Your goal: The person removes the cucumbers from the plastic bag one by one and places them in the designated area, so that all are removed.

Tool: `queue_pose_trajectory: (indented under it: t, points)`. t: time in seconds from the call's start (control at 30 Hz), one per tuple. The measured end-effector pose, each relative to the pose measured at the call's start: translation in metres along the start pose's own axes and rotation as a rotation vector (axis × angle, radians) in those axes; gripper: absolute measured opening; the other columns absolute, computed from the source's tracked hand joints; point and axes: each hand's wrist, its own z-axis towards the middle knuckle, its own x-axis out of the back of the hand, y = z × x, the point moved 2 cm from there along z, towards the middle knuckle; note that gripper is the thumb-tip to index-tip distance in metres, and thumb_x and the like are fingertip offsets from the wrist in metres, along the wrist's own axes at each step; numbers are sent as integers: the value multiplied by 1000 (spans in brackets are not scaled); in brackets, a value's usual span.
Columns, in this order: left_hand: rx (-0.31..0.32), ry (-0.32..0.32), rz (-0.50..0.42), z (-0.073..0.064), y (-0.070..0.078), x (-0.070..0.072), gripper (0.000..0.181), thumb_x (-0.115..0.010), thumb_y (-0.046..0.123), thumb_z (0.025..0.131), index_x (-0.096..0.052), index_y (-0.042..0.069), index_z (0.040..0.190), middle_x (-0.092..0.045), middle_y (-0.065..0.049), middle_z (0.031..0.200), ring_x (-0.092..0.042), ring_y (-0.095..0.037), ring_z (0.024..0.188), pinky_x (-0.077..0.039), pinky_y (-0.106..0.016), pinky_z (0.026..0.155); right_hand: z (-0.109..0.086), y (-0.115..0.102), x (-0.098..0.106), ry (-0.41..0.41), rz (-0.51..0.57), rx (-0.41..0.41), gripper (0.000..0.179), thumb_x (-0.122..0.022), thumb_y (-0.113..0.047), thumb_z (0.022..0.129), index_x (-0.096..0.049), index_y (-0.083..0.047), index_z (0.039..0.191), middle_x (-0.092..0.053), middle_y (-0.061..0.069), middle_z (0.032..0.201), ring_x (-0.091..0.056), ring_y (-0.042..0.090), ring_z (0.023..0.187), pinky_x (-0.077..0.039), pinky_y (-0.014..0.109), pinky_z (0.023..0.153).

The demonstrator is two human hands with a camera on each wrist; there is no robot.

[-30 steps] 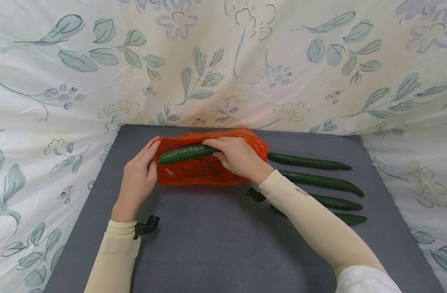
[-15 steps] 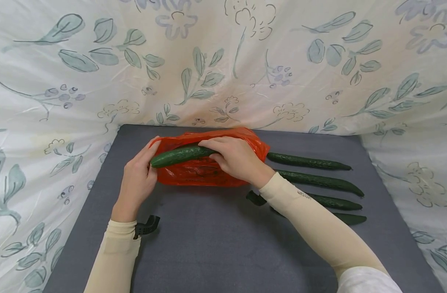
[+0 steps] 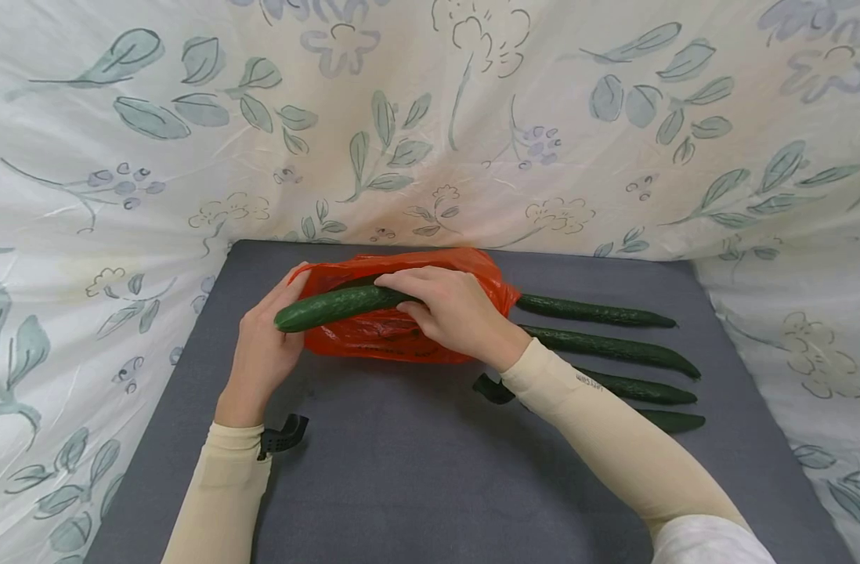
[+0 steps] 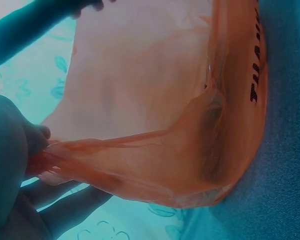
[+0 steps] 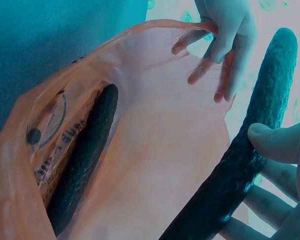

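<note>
My right hand (image 3: 454,313) grips a long green cucumber (image 3: 331,306) across the mouth of a red-orange plastic bag (image 3: 363,341). The cucumber's blunt end points left, in front of my left hand (image 3: 261,352). That hand pinches the left rim of the bag and keeps it spread, as the left wrist view shows with the thumb (image 4: 10,145) over the film. In the right wrist view, a second cucumber (image 5: 85,155) lies inside the bag along its printed wall. The thumb (image 5: 277,142) and fingers of my right hand wrap the held cucumber. Its rear end is hidden in the head view.
Several more cucumbers lie in a row to the right, among them the rearmost cucumber (image 3: 599,311) and a longer cucumber (image 3: 620,348) before it. My right forearm partly covers the nearer ones. Floral fabric (image 3: 430,117) surrounds the dark grey table (image 3: 402,470).
The held cucumber has moved left and towards me, its tip now overlapping my left hand. My right hand has shifted slightly left with it. The left hand stays at the rim.
</note>
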Motion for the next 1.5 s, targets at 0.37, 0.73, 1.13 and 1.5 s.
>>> queue_pose_trajectory:
  t: [0.37,0.73,1.13,1.5]
  points:
    - [15,-10,36,0,3,-1,60,-69,-3,101,-58,9,158,-55,-10,161,-59,-38,140,-50,-63,106,-4,-17,8,33,47,49,50,-80,-15,100,-69,-18,148,-70,1,142,-68,19,125,-60,40,90]
    - [-19,21,23,-1,3,-1,52,-53,-4,107,-59,8,157,-55,-9,161,-63,-37,133,-57,-55,90,-7,-37,16,88,91,121,48,-80,-13,99,-70,-17,146,-71,0,141,-66,15,129,-60,37,90]
    - [-9,22,19,0,3,0,52,-51,-3,105,-61,7,155,-56,-10,160,-64,-30,81,-44,-37,65,-12,-58,24,145,120,204,47,-83,-11,97,-73,-14,142,-73,3,136,-67,14,127,-58,32,95]
    - [-18,34,11,-1,2,1,52,-54,-3,104,-62,7,155,-58,-8,158,-73,-39,107,-56,-48,70,-20,-75,29,150,138,244,48,-84,-7,95,-72,-13,141,-74,3,134,-68,15,126,-54,32,104]
